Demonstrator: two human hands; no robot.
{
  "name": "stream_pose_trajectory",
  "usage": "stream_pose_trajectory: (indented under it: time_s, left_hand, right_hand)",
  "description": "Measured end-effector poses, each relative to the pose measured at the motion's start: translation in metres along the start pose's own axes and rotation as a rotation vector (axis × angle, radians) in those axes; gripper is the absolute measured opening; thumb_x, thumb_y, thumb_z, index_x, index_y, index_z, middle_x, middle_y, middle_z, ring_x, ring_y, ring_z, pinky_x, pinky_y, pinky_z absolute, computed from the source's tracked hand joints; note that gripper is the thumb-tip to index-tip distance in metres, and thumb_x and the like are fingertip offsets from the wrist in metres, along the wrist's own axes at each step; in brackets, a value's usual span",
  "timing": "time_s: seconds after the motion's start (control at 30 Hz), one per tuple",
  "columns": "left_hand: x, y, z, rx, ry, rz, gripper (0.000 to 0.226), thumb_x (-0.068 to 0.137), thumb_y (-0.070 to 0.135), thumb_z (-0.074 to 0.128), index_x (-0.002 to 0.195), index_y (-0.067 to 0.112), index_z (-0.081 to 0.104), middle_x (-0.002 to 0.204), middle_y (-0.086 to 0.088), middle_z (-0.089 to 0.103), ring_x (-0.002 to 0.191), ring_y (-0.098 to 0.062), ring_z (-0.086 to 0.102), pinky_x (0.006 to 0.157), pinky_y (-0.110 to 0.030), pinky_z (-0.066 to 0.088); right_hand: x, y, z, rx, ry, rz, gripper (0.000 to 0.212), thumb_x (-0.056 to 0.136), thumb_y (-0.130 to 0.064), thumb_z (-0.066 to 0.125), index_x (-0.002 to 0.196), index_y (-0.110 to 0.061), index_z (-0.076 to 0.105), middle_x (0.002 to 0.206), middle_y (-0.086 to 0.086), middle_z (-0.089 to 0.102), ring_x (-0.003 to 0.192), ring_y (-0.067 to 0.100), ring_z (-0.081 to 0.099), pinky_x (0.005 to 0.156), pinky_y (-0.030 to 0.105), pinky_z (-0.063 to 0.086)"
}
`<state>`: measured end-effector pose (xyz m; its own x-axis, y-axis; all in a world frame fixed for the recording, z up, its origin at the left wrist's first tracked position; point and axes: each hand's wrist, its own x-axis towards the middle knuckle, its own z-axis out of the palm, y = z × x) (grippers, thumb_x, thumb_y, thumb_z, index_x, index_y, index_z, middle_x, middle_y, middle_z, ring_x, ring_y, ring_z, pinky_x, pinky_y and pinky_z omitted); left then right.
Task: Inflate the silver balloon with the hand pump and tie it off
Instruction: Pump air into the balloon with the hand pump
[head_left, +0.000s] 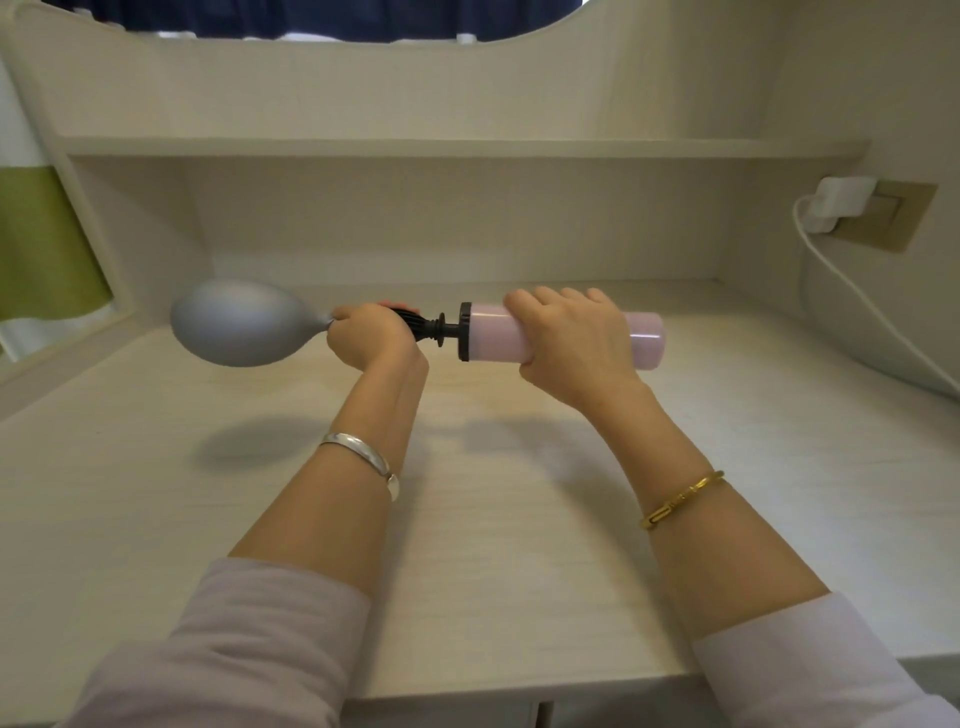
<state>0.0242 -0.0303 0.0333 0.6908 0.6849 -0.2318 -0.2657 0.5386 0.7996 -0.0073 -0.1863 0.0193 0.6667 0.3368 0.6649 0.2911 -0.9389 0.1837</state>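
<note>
The silver balloon (244, 322) is partly inflated, egg-shaped, and hangs in the air above the desk at the left. Its neck sits on the black nozzle (423, 327) of the hand pump. My left hand (371, 335) grips the balloon's neck around the nozzle. The pump's pink barrel (491, 332) lies horizontal, pushed in close to the black nozzle end. My right hand (571, 345) is curled round the barrel near its middle. Both hands hold the pump above the desk.
A pale wooden desk (467, 519) lies under my arms, with a shelf (441, 148) across the back. A white charger (836, 202) sits in a wall socket at the right, its cable (872, 312) trailing down. A green panel (41, 244) stands at the left.
</note>
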Motion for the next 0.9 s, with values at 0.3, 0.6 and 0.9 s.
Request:
stream_pose_trajectory:
  time_s: [0.3, 0.6, 0.9]
  left_hand:
    - [0.018, 0.009, -0.010, 0.052, -0.018, -0.010, 0.031, 0.099, 0.015, 0.028, 0.105, 0.006, 0.057, 0.104, -0.011, 0.064, 0.089, -0.024, 0.064, 0.080, -0.030, 0.051]
    - [0.011, 0.000, -0.001, 0.029, 0.066, -0.002, 0.044, 0.102, 0.018, 0.023, 0.061, 0.009, 0.037, 0.051, -0.003, 0.051, 0.042, -0.012, 0.047, 0.031, -0.017, 0.038]
    - [0.043, 0.018, -0.011, 0.025, -0.001, -0.033, 0.037, 0.100, 0.016, 0.025, 0.080, 0.008, 0.055, 0.080, -0.006, 0.063, 0.064, -0.019, 0.062, 0.052, -0.026, 0.049]
  right_hand:
    - [-0.006, 0.011, 0.000, -0.030, 0.010, 0.053, 0.029, 0.067, -0.006, 0.059, 0.095, -0.014, 0.053, 0.084, 0.007, 0.062, 0.065, 0.025, 0.040, 0.063, 0.031, 0.024]
    - [0.002, -0.009, 0.003, 0.018, -0.011, 0.006, 0.032, 0.071, -0.006, 0.056, 0.100, -0.016, 0.051, 0.091, 0.006, 0.062, 0.074, 0.029, 0.051, 0.064, 0.031, 0.024]
    - [-0.005, 0.016, -0.006, -0.004, -0.027, 0.046, 0.032, 0.070, -0.009, 0.060, 0.100, -0.016, 0.052, 0.090, 0.006, 0.062, 0.076, 0.029, 0.055, 0.066, 0.031, 0.027]
